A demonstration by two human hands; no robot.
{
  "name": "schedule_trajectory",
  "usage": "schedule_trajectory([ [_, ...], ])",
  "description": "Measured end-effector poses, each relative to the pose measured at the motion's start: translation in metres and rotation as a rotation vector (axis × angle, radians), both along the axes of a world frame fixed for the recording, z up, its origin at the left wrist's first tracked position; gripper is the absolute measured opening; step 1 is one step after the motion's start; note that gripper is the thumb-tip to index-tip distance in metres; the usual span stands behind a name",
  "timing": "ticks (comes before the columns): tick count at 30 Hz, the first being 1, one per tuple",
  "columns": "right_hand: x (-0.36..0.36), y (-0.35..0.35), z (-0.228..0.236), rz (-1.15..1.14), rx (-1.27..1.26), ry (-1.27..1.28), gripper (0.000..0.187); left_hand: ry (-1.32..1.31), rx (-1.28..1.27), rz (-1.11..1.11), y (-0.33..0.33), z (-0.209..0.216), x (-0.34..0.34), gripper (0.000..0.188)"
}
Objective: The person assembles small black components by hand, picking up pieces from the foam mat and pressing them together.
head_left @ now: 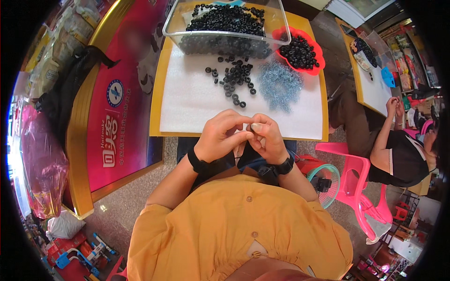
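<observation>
Left hand (224, 134): half closed, thumb and index bent with a slim gap between, tips brought up against right fingertips; whether gripping or only touching the piece, cannot tell
Right hand (266, 140): closed in a pinch, thumb pressed toward index on the small dark piece, other fingers curled under and partly hidden
Small dark piece (250, 127): at the meeting fingertips, over the near edge of the work board, mostly covered; exact shape, cannot tell
Loose black rings (236, 77): scattered at 12 o'clock from the hands, untouched, on the white sheet (187, 114)
Bluish clear bits (280, 86): heaped at 1 o'clock, just beside the rings
Red bowl (321, 64): at 1 o'clock, farther out, scalloped, full of black rings
Clear tub (283, 42): at 12 o'clock, far end, loaded with more black rings
Work board (155, 107): yellow, under the sheet
Wristbands (194, 161): black, one on each wrist
Co-worker (403, 159): at 3 o'clock, well apart, seated at another board (360, 89)
</observation>
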State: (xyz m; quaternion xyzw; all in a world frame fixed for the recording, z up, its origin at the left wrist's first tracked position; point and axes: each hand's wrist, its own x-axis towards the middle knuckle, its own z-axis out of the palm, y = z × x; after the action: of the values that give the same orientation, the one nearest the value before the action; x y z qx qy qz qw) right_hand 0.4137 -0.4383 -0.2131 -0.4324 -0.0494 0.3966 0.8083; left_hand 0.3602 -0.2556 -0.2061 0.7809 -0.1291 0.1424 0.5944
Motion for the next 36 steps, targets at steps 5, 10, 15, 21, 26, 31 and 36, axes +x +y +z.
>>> schedule_trajectory([
  [5, 0.035, -0.005, 0.028, -0.235, -0.234, -0.139, 0.016, 0.092, -0.026, 0.121, 0.012, -0.022, 0.01, 0.023],
  [10, 0.116, -0.013, 0.055, -0.47, -0.431, -0.608, 0.022, 0.103, 0.059, 0.212, 0.013, -0.042, 0.018, 0.018],
  [15, 0.189, -0.047, 0.026, -0.65, -0.658, -0.819, 0.039, 0.087, 0.075, 0.186, 0.013, -0.042, 0.019, 0.017],
  [21, 0.155, -0.032, 0.005, -0.354, -0.756, -1.009, 0.022, 0.12, 0.049, 0.175, 0.015, -0.04, 0.018, 0.015],
  [26, 0.112, 0.006, -0.001, -0.096, -0.98, -1.391, 0.015, 0.126, 0.042, 0.176, 0.015, -0.04, 0.019, 0.013],
  [31, 0.107, 0.025, -0.007, -0.035, -1.24, -1.387, 0.024, 0.106, 0.039, 0.163, 0.014, -0.04, 0.02, 0.013],
  [36, 0.105, 0.031, -0.003, 0.048, -1.279, -1.398, 0.025, 0.101, 0.05, 0.156, 0.015, -0.042, 0.02, 0.013],
])
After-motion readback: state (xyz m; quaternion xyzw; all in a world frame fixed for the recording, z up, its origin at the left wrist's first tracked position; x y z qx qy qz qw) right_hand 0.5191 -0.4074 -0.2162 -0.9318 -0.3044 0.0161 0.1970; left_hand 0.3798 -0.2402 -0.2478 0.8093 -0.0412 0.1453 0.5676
